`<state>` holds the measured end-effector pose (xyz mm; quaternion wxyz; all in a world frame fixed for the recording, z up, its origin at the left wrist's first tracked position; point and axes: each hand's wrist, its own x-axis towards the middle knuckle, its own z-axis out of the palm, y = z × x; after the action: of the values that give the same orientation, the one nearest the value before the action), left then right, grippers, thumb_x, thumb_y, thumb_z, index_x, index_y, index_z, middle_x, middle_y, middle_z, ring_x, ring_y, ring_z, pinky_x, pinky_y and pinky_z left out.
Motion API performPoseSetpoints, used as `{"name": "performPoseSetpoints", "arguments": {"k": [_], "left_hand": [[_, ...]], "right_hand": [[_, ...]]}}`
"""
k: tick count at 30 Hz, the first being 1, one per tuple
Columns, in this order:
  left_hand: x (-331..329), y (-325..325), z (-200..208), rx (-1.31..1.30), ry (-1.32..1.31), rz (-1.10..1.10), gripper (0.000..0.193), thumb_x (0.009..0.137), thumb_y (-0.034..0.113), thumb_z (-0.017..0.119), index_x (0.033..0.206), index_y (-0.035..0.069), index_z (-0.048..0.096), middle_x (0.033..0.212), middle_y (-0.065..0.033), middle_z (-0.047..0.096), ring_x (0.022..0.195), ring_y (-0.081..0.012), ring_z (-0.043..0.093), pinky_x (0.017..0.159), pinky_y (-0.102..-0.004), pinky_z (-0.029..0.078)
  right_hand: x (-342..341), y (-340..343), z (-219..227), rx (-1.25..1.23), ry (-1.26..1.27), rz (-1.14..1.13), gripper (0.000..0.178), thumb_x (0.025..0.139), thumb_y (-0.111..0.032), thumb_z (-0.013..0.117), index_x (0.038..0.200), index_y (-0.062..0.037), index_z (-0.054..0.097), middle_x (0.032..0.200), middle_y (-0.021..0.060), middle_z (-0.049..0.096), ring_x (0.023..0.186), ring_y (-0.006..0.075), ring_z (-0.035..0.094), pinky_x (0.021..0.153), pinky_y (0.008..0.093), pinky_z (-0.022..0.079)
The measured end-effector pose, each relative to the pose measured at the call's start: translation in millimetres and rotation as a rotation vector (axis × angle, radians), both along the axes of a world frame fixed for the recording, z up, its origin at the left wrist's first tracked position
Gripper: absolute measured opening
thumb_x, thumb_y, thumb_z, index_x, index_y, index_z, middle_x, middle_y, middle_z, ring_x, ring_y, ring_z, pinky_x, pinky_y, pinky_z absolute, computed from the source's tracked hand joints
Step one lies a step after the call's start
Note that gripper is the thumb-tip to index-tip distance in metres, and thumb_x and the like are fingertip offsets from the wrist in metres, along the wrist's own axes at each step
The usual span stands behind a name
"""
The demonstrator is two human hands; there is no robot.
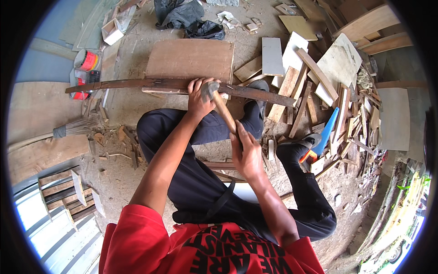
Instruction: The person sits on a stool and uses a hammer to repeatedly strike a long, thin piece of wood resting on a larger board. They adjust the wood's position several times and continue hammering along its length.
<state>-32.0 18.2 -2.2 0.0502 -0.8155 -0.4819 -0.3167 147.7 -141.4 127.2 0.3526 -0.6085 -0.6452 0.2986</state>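
Observation:
A long, dark, weathered wooden plank [137, 83] lies crosswise ahead of me, over the near edge of a brown wooden board [189, 59]. My left hand [200, 99] is closed around the plank near its middle. In my right hand [247, 155] is a claw hammer [224, 112], gripped by its light wooden handle. The hammer's metal head is at the plank, right beside my left fingers and partly covering them. Whether the head touches the wood, I cannot tell. My left leg is bent beneath the plank, and the right foot stands farther right.
Wood offcuts [301, 96] are heaped on the right, with a blue-bladed handsaw [325, 132] by my right foot. Red-labelled cans [86, 60] stand near the plank's left end. A broom [68, 130] lies at left, and black plastic bags [180, 16] lie at the far side.

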Motion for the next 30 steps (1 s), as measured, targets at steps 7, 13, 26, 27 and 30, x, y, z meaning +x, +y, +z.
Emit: {"name": "performPoseSetpoints", "arguments": {"k": [7,13,26,27,30], "left_hand": [[7.5,-5.1,12.9,-0.074,-0.057,0.004,0.053,0.086,0.047,0.068,0.123,0.011,0.059,0.124,-0.0074,0.059,0.119,-0.0275,0.05,0.108,-0.0476,0.028],[8.5,-7.2,10.2,-0.116,-0.026,0.058,0.054,0.088,0.05,0.066,0.125,0.011,0.059,0.127,-0.0065,0.057,0.12,-0.0264,0.05,0.11,-0.0471,0.027],[9.3,-6.8,4.0,-0.118,0.004,0.092,0.06,0.089,0.057,0.062,0.127,0.011,0.058,0.125,-0.006,0.057,0.12,-0.0262,0.051,0.112,-0.0484,0.028],[8.9,-7.6,4.4,-0.121,0.022,0.101,0.059,0.089,0.057,0.062,0.127,0.011,0.058,0.125,-0.0058,0.057,0.12,-0.026,0.051,0.112,-0.0484,0.028],[9.0,-6.8,6.2,-0.1,-0.023,0.072,0.059,0.089,0.056,0.062,0.127,0.011,0.058,0.124,-0.0058,0.057,0.121,-0.0261,0.051,0.112,-0.0483,0.028]], "right_hand": [[47.7,65.1,59.7,-0.053,-0.283,0.232,0.048,0.102,-0.014,0.051,0.149,-0.0059,0.042,0.071,0.0248,0.067,0.059,0.0398,0.069,0.054,0.0511,0.057],[49.8,124.4,115.5,-0.109,-0.639,0.481,0.047,0.098,-0.011,0.053,0.144,-0.0097,0.048,0.075,0.0256,0.067,0.07,0.0406,0.07,0.061,0.0505,0.058],[34.7,159.0,130.0,-0.185,-0.958,0.719,0.055,0.091,-0.003,0.056,0.143,-0.016,0.049,0.082,0.0238,0.069,0.079,0.0409,0.071,0.069,0.0506,0.057],[37.2,157.9,130.2,-0.198,-0.94,0.701,0.056,0.09,-0.002,0.055,0.144,-0.0167,0.048,0.082,0.0237,0.069,0.079,0.0409,0.071,0.069,0.0506,0.057],[42.4,146.3,128.8,-0.198,-0.878,0.634,0.06,0.089,0.0,0.055,0.146,-0.0184,0.047,0.082,0.0237,0.069,0.079,0.0412,0.071,0.069,0.051,0.057]]}}
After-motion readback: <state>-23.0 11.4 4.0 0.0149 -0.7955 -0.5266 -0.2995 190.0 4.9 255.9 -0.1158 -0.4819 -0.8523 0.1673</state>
